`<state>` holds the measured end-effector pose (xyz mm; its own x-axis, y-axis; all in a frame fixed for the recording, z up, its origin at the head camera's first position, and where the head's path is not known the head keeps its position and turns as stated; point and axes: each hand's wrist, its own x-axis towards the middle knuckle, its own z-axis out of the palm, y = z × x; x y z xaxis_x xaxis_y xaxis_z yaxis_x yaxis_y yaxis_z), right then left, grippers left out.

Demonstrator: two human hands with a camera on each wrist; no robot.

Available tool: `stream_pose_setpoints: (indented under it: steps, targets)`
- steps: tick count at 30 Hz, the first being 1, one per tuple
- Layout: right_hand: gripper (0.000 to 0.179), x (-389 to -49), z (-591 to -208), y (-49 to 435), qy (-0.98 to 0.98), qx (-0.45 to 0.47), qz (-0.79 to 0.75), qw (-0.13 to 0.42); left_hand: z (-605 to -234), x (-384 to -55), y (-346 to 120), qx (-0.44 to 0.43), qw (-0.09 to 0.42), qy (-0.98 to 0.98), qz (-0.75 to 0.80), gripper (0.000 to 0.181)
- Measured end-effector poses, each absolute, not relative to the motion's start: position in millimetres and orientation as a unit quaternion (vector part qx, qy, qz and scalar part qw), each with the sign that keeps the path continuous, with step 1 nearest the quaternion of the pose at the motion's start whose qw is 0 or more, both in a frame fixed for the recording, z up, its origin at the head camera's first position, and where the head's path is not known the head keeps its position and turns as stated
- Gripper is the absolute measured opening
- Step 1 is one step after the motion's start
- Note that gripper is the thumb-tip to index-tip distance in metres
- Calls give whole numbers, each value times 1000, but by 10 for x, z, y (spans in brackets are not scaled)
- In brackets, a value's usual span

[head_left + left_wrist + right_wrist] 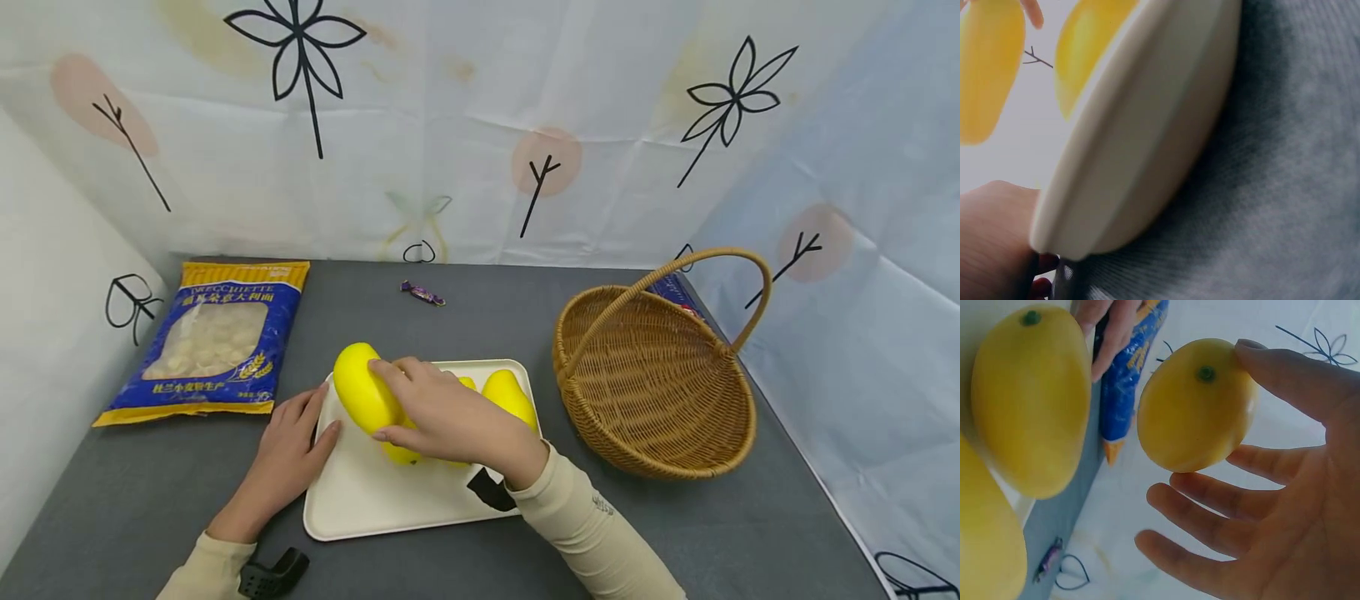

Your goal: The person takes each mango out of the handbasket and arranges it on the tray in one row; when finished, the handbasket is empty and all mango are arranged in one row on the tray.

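My right hand [457, 417] holds a yellow mango [362, 385] above the left part of a cream tray [375, 508]. In the right wrist view the thumb lies on one side of this mango [1194, 409] and the fingers spread along the other. More mangoes lie on the tray, one showing at its right end [508, 396]; the right hand partly hides the others. At the tray's left edge, my left hand [281, 462] holds the rim, thumb over the inside and fingers along the outside. The left wrist view shows the tray's side [1141, 125] close up.
A wicker basket [660, 392] with a tall handle stands to the tray's right, a dark blue package [675, 289] partly hidden behind it. A blue and yellow pasta bag [213, 337] lies at the left. A purple-wrapped candy [423, 293] lies behind the tray, near the cloth backdrop.
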<state>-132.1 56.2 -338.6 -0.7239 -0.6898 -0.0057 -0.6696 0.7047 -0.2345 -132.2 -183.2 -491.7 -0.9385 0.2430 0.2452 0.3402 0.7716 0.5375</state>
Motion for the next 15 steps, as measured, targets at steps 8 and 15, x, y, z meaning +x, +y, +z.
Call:
stream_pose_setpoints:
  steps: [8,15]
  targets:
    - [72,-1415,-3573,293,927,-369,-43,59,-4875,-1310,-1830,-153,78,-937,-303,54]
    - [74,-1468,-3725,139,936,-346,-6,66,-4858,-1299,-1816,-153,88,-934,-311,47]
